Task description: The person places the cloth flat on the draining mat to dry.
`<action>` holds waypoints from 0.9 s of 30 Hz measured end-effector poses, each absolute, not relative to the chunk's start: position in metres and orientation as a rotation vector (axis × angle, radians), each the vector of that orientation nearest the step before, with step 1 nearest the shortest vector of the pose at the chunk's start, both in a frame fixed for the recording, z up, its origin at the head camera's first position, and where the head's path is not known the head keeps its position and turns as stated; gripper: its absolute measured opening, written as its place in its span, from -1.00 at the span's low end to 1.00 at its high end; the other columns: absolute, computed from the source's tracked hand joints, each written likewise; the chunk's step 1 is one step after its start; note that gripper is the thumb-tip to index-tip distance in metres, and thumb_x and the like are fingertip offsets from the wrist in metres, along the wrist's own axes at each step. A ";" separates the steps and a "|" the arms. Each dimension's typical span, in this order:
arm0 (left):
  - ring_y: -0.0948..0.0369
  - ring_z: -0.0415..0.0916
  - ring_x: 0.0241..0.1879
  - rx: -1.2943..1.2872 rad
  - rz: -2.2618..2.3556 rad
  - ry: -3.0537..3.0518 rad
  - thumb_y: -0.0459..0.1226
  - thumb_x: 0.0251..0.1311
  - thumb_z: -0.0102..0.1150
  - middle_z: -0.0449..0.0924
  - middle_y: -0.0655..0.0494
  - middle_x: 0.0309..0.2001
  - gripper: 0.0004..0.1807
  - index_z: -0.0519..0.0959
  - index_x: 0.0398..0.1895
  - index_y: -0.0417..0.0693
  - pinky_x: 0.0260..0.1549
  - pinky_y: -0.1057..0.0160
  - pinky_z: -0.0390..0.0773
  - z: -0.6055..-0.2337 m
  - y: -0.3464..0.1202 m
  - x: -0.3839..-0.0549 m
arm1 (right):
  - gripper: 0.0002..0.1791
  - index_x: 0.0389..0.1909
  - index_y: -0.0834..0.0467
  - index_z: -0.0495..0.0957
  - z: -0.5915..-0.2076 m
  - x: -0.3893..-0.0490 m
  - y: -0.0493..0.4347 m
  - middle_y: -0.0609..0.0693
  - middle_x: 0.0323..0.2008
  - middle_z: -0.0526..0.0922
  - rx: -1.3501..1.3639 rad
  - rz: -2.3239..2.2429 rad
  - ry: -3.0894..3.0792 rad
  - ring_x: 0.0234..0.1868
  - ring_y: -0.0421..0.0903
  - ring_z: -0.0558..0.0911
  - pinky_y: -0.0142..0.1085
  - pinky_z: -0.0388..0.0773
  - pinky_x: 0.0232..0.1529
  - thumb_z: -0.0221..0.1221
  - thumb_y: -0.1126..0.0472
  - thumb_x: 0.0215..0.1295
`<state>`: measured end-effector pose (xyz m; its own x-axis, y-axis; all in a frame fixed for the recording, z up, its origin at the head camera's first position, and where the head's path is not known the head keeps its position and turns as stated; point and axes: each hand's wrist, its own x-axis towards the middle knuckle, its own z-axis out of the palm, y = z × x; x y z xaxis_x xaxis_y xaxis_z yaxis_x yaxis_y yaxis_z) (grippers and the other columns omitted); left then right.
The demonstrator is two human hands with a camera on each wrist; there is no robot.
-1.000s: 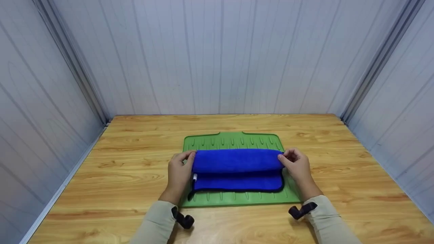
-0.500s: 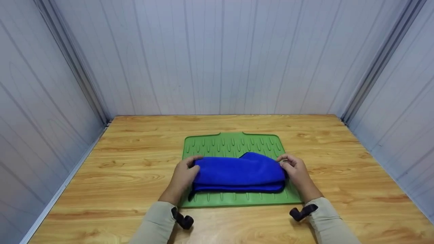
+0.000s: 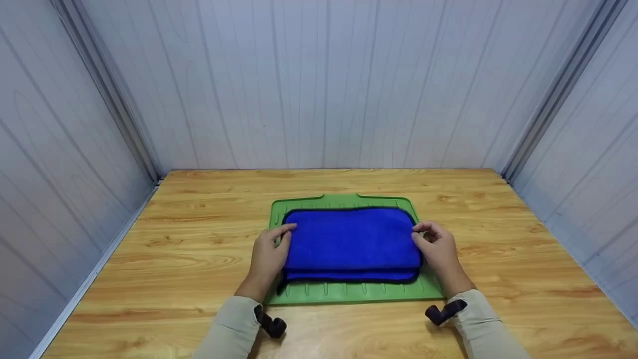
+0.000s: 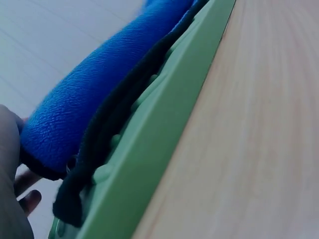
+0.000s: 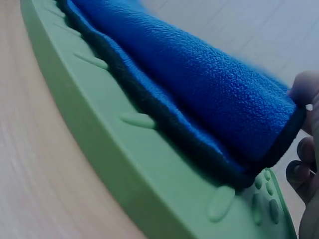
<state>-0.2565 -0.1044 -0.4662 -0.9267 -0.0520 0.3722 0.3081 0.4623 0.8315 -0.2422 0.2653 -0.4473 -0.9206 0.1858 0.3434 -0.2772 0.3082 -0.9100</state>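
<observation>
Folded black-edged blue plush cloth [image 3: 354, 239] on a ridged green mat [image 3: 349, 295] is pinched at three o'clock by the right hand [image 3: 439, 249], touched at nine by the left hand [image 3: 267, 254]; whether pinched there cannot be told.

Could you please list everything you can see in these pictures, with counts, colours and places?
Wood-grain tabletop: 1, yellow-brown, across the lower part of the head view
Ridged mat: 1, green, on the tabletop
Folded towel: 1, blue with black edging, on the mat
Panelled walls: 3, pale grey, behind and to both sides
Corner posts: 2, grey, where the walls meet
Wrist cameras: 2, black, one at each cuff
Sleeves: 2, beige, on the forearms
Left hand: 1, bare, at the towel's left edge
Right hand: 1, bare, at its right edge
</observation>
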 end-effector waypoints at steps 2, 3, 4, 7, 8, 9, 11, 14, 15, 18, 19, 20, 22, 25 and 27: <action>0.02 0.58 0.04 -0.217 -1.446 -2.344 -0.42 0.37 0.16 0.72 0.02 -0.02 -0.73 0.76 -0.01 -0.04 0.05 -0.03 0.55 -0.467 -0.104 -0.257 | -0.92 -0.31 0.44 0.58 -0.442 -0.238 0.263 -0.05 -0.53 0.51 0.110 1.634 -2.185 -0.59 -0.23 0.36 -0.47 0.32 -0.55 0.25 0.56 0.18; 0.01 0.59 0.08 -0.220 -1.451 -2.339 -0.45 0.36 0.16 0.72 0.02 -0.01 -0.72 0.77 -0.02 -0.04 0.08 -0.03 0.56 -0.467 -0.104 -0.257 | -0.92 -0.32 0.44 0.56 -0.441 -0.237 0.263 -0.02 -0.55 0.49 0.122 1.626 -2.193 -0.59 -0.22 0.35 -0.47 0.31 -0.55 0.23 0.57 0.16; 0.01 0.58 0.12 -0.224 -1.456 -2.338 -0.46 0.35 0.15 0.72 0.01 0.00 -0.72 0.77 -0.03 -0.05 0.11 -0.02 0.55 -0.467 -0.104 -0.256 | -0.92 -0.32 0.44 0.56 -0.441 -0.237 0.262 -0.01 -0.54 0.48 0.142 1.618 -2.205 -0.59 -0.22 0.35 -0.47 0.31 -0.54 0.22 0.58 0.16; 0.00 0.57 0.15 -0.238 -1.468 -2.359 -0.49 0.35 0.12 0.71 0.00 0.02 -0.70 0.76 -0.02 -0.07 0.14 -0.01 0.54 -0.468 -0.103 -0.255 | -0.88 -0.28 0.43 0.57 -0.442 -0.236 0.262 0.08 -0.44 0.55 0.218 1.590 -2.237 -0.58 -0.21 0.36 -0.45 0.33 -0.53 0.18 0.59 0.15; 0.00 0.56 0.16 -0.235 -1.474 -2.375 -0.48 0.36 0.11 0.70 0.00 0.03 -0.69 0.75 0.00 -0.06 0.15 -0.01 0.53 -0.468 -0.103 -0.255 | -0.85 -0.26 0.42 0.59 -0.447 -0.240 0.264 0.12 -0.39 0.57 0.213 1.590 -2.253 -0.57 -0.21 0.36 -0.45 0.33 -0.52 0.17 0.60 0.16; 0.00 0.56 0.15 -0.230 -1.483 -2.397 -0.46 0.36 0.10 0.69 0.00 0.05 -0.69 0.74 0.02 -0.05 0.14 -0.01 0.54 -0.468 -0.103 -0.255 | -0.82 -0.23 0.40 0.61 -0.451 -0.243 0.266 0.15 -0.33 0.58 0.207 1.589 -2.270 -0.57 -0.22 0.36 -0.46 0.32 -0.52 0.17 0.60 0.17; -0.01 0.54 0.18 -0.215 -1.490 -2.452 -0.42 0.37 0.10 0.67 -0.02 0.09 -0.69 0.72 0.06 -0.05 0.16 -0.04 0.52 -0.468 -0.102 -0.255 | -0.78 -0.16 0.35 0.64 -0.461 -0.250 0.271 0.20 -0.21 0.60 0.186 1.579 -2.325 -0.58 -0.23 0.36 -0.45 0.32 -0.53 0.17 0.57 0.20; -0.03 0.51 0.23 -0.166 -1.464 -2.550 -0.30 0.36 0.12 0.65 -0.03 0.14 -0.69 0.71 0.09 -0.03 0.20 -0.06 0.48 -0.469 -0.102 -0.255 | -0.76 -0.07 0.26 0.68 -0.474 -0.259 0.278 0.20 -0.07 0.62 0.131 1.530 -2.464 -0.53 -0.20 0.44 -0.42 0.38 -0.49 0.20 0.48 0.28; -0.04 0.50 0.24 -0.156 -1.443 -2.576 -0.27 0.35 0.13 0.65 -0.04 0.14 -0.69 0.72 0.09 -0.02 0.22 -0.07 0.46 -0.469 -0.102 -0.255 | -0.76 -0.05 0.23 0.69 -0.474 -0.260 0.278 0.18 -0.03 0.63 0.129 1.498 -2.510 -0.46 -0.18 0.52 -0.40 0.44 -0.42 0.21 0.44 0.31; -0.07 0.49 0.25 -0.135 -1.383 -2.615 -0.18 0.35 0.14 0.66 -0.03 0.12 -0.68 0.73 0.07 0.00 0.24 -0.10 0.43 -0.468 -0.102 -0.256 | -0.77 0.01 0.19 0.70 -0.474 -0.260 0.279 0.17 0.06 0.65 0.139 1.403 -2.633 -0.11 -0.01 0.65 -0.23 0.56 -0.11 0.21 0.32 0.38; -0.07 0.48 0.24 -0.132 -1.372 -2.621 -0.16 0.35 0.14 0.67 -0.02 0.12 -0.67 0.73 0.07 0.00 0.25 -0.10 0.42 -0.467 -0.102 -0.256 | -0.76 0.03 0.18 0.70 -0.473 -0.260 0.279 0.17 0.08 0.66 0.137 1.380 -2.656 0.01 0.02 0.64 -0.18 0.55 -0.01 0.21 0.29 0.40; -0.07 0.48 0.23 -0.135 -1.371 -2.621 -0.15 0.36 0.13 0.67 -0.02 0.12 -0.67 0.73 0.08 0.00 0.24 -0.10 0.42 -0.467 -0.102 -0.256 | -0.75 0.04 0.18 0.70 -0.472 -0.260 0.279 0.17 0.09 0.66 0.128 1.365 -2.670 0.08 0.03 0.62 -0.15 0.53 0.05 0.20 0.26 0.42; -0.06 0.49 0.22 -0.141 -1.384 -2.610 -0.14 0.39 0.12 0.66 -0.02 0.12 -0.67 0.72 0.09 -0.01 0.23 -0.10 0.43 -0.465 -0.103 -0.256 | -0.74 0.06 0.17 0.70 -0.469 -0.260 0.280 0.18 0.08 0.66 0.098 1.353 -2.671 -0.02 0.06 0.62 -0.13 0.53 -0.01 0.19 0.23 0.44; -0.03 0.50 0.24 -0.146 -1.437 -2.577 -0.14 0.42 0.11 0.65 -0.01 0.14 -0.66 0.71 0.11 -0.02 0.23 -0.08 0.46 -0.459 -0.103 -0.257 | -0.71 0.10 0.16 0.70 -0.464 -0.262 0.280 0.16 0.03 0.67 0.052 1.345 -2.652 -0.20 -0.01 0.58 -0.22 0.52 -0.16 0.18 0.19 0.46; -0.02 0.49 0.27 -0.147 -1.452 -2.569 -0.14 0.43 0.10 0.64 -0.02 0.16 -0.65 0.69 0.14 -0.03 0.24 -0.09 0.45 -0.455 -0.102 -0.258 | -0.69 0.12 0.16 0.69 -0.461 -0.266 0.281 0.16 0.01 0.68 0.049 1.344 -2.648 -0.19 -0.03 0.58 -0.25 0.51 -0.16 0.17 0.17 0.47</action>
<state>-0.2584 -0.1018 -0.4550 -0.9776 -0.0057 0.2103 0.1772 0.5160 0.8380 -0.2661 0.2807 -0.4605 -0.9847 0.0481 0.1676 -0.1069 0.5930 -0.7980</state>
